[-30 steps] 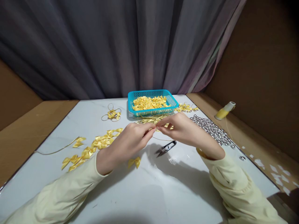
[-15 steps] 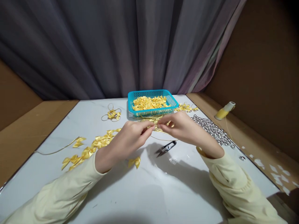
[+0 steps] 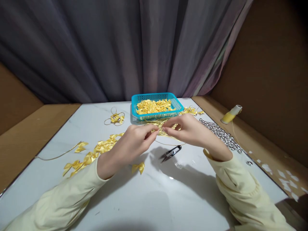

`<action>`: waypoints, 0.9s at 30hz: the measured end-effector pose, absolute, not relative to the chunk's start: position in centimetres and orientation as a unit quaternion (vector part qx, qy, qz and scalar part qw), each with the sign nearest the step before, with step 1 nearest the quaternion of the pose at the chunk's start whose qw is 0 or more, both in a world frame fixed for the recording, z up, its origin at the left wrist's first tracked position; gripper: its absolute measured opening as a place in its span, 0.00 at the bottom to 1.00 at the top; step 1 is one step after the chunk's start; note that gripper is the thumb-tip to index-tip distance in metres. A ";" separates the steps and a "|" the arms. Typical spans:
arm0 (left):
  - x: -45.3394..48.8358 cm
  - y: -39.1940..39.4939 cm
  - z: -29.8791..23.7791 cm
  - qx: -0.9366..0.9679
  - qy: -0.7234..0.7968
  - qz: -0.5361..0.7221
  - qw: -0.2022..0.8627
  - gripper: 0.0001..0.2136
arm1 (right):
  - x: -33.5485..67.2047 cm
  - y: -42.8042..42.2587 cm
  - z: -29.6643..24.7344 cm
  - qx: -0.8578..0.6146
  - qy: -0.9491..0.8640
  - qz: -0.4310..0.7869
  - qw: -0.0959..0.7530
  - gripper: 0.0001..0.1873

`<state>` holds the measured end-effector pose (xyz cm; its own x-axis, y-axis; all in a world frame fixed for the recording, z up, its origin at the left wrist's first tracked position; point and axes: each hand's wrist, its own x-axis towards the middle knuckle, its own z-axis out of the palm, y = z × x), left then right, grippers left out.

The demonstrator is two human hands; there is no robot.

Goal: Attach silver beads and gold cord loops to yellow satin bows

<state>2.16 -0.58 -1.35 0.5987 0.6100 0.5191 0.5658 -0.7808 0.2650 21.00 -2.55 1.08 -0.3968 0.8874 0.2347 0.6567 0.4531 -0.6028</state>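
Observation:
My left hand [image 3: 131, 144] and my right hand [image 3: 192, 131] meet fingertip to fingertip above the white table [image 3: 149, 192]. Both pinch a thin gold cord [image 3: 168, 143] that loops down below my right hand. What sits exactly between the fingertips is too small to make out. Just beyond them lies a bundle of gold cords [image 3: 157, 123] in front of a teal basket [image 3: 156, 98] filled with yellow ribbon bows. One yellow bow [image 3: 138, 167] rests below my left wrist. Black thread snips [image 3: 172, 152] lie under my right hand.
A trail of yellow bows [image 3: 96, 150] and a loose cord run across the left of the table. A finished bow with loop [image 3: 116, 118] lies at the back left. Silver bells [image 3: 222, 134] are heaped at the right, beside a yellow thread spool [image 3: 231, 114]. Grey curtain behind.
Both hands have risen slightly and shifted a little away from me, still pinched together on the cord. Nothing on the table has moved.

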 end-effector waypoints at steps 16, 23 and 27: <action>2.2 -0.6 -1.4 0.898 0.308 0.312 0.041 0.08 | 20.8 -2.1 0.2 -0.461 -0.814 0.212 0.281 0.13; 2.1 -0.7 -1.3 0.889 0.333 0.310 0.054 0.09 | 21.0 -1.9 0.6 -0.485 -0.797 0.229 0.277 0.11; 2.3 -0.9 -0.6 0.875 0.374 0.276 0.138 0.10 | 20.8 -1.9 0.6 -0.489 -0.790 0.234 0.287 0.10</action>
